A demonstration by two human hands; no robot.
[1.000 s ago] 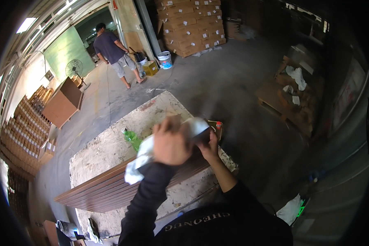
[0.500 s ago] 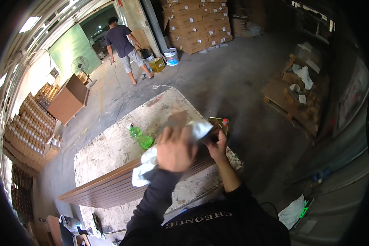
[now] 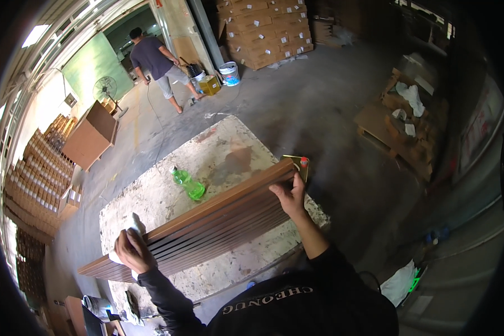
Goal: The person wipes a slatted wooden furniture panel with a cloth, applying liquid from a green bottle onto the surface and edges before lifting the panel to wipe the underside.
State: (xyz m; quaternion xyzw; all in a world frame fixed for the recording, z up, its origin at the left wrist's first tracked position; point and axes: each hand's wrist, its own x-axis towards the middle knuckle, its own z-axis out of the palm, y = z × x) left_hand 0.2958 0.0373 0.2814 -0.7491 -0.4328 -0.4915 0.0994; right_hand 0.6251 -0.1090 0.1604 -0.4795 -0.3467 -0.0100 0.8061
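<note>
A long brown slatted wooden panel stands tilted on its long edge over a paint-stained pale worktable. My left hand is closed on a white cloth and presses it over the panel's top edge near the left end. At the other end, my right hand grips the panel's corner, thumb on the slatted face and the fingers partly hidden behind. A clear bottle of green liquid stands on the table beyond the panel.
A yellowish tin with a red cap sits by the table's right edge. Pallets with scraps lie to the right. Stacked cartons, a white bucket and a fan stand farther back. Another person walks near the doorway.
My left hand has swept the cloth along the panel's top edge from near the right end to near the left end. My right hand stays at the corner. The person has moved slightly left.
</note>
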